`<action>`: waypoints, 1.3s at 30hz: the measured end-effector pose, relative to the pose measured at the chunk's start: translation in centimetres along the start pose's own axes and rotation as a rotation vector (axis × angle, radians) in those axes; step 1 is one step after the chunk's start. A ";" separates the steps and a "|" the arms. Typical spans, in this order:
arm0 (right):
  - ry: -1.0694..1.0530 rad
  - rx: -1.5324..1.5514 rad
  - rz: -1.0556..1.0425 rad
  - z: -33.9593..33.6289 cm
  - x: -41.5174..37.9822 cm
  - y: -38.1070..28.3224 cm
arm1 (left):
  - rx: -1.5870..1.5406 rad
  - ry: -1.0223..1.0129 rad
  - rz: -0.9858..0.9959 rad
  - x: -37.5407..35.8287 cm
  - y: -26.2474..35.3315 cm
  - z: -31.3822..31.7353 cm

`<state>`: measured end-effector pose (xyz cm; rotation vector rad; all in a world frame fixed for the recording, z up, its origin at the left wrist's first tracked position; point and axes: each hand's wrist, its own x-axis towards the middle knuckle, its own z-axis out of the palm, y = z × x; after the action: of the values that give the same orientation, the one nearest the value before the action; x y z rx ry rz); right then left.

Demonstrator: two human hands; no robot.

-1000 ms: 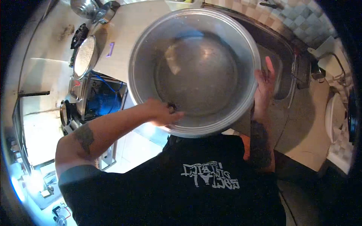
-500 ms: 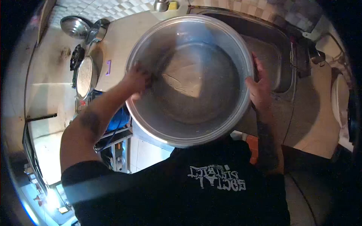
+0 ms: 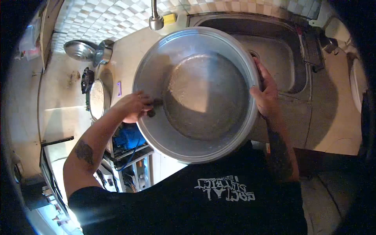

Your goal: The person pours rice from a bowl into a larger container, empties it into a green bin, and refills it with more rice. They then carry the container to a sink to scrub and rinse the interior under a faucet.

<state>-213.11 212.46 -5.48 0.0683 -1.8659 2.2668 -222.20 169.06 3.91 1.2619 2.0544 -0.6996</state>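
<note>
A large round translucent tub (image 3: 231, 145) is tilted towards me, its wide mouth facing up at my head. My right hand (image 3: 267, 94) grips the tub's rim on the right, thumb on the near side and fingers behind. At the left side of the rim, my left hand (image 3: 135, 106) reaches over the edge with curled fingers. A small dark thing shows at its fingertips against the inner wall; I cannot make out what it is. A bright patch of light falls on the tub's bottom.
Behind the tub is a metal sink (image 3: 282, 58) with a faucet head (image 3: 156, 22) and a yellow sponge (image 3: 169, 18) at the left. Metal lids (image 3: 79, 51), a pot (image 3: 102, 53), a pan (image 3: 98, 100) and a purple object (image 3: 119, 89) stand on the left counter.
My left hand has slid down along the tub's left side and is less blurred. The tub sits slightly lower in view, and more of the faucet shows. My right hand keeps its grip.
</note>
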 end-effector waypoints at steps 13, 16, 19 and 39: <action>-0.005 -0.136 0.084 0.4 -1.2 -1.4 | 0.778 0.290 -0.017 12.6 -8.1 -6.4; 0.046 -0.062 0.013 1.0 -1.4 0.0 | 0.215 0.393 -0.195 5.4 -5.1 7.0; 0.083 0.004 0.013 1.8 -1.9 0.6 | -0.467 -0.273 -0.214 1.2 8.0 4.9; -0.207 0.175 0.118 1.0 -2.2 0.9 | -1.885 1.224 -0.248 27.7 -0.2 -9.7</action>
<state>-211.22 211.07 -6.56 0.2340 -1.8032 2.5890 -234.32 191.92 -9.94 0.0658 2.1781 2.0185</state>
